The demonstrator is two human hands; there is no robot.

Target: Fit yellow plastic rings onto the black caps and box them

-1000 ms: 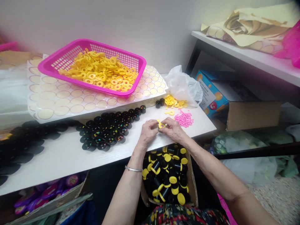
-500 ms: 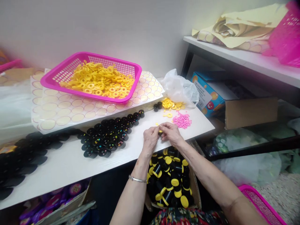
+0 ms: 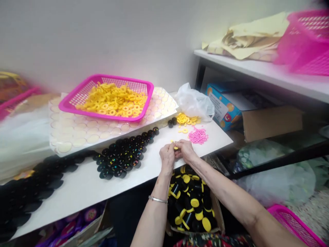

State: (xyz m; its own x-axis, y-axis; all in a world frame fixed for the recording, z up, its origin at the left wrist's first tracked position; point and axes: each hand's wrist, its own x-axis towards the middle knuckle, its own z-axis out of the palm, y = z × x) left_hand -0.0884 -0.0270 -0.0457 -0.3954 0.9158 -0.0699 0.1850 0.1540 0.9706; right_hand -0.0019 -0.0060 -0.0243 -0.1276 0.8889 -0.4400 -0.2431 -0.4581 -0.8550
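My left hand (image 3: 167,156) and my right hand (image 3: 186,150) meet over the table's front edge, fingers pinched together. A small yellow plastic piece (image 3: 176,148) shows between the fingertips; its shape is mostly covered. Just beyond my right hand lies a pile of tiny pink pieces (image 3: 198,136). Behind that are yellow ring-ended pieces (image 3: 185,119), with one or two lying apart in front. Below my hands, a carton (image 3: 218,214) holds many black cylinders with yellow caps (image 3: 194,202). To the left, black open cups (image 3: 120,154) with coloured specks inside stand in rows.
A pink basket (image 3: 106,116) of yellow ring pieces rests on circle-patterned sheets (image 3: 84,137) at the back. A clear plastic bag (image 3: 194,101) and a blue carton (image 3: 226,106) are at right, under a white shelf (image 3: 257,70). More black cups (image 3: 33,192) fill the left.
The view has shifted, so the table items appear lower. Both hands stay together at the same spot by the table edge, with the right fingers slightly turned around the yellow piece.
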